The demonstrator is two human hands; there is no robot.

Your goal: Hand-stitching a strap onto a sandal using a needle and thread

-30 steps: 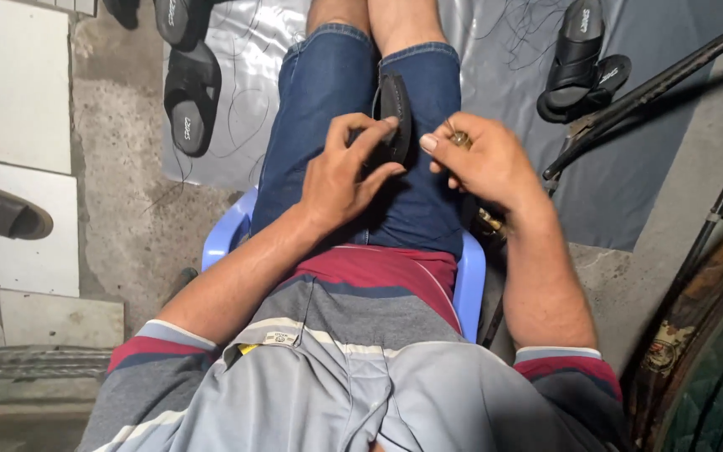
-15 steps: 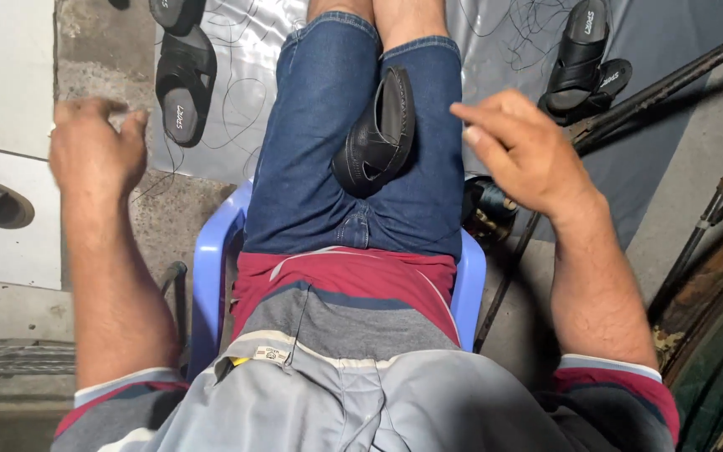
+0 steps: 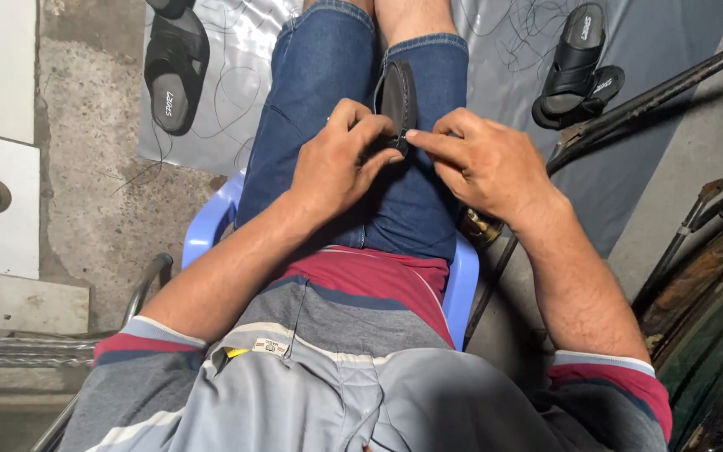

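A person sits on a blue plastic chair, seen from above, with both hands meeting over the lap in denim shorts. The left hand grasps a dark sandal that stands on edge between the thighs, and the right hand pinches at the sandal's near edge with thumb and forefinger. Farther off, a grey sheet on the floor carries one black sandal at its left edge and a stacked pair toward its right.
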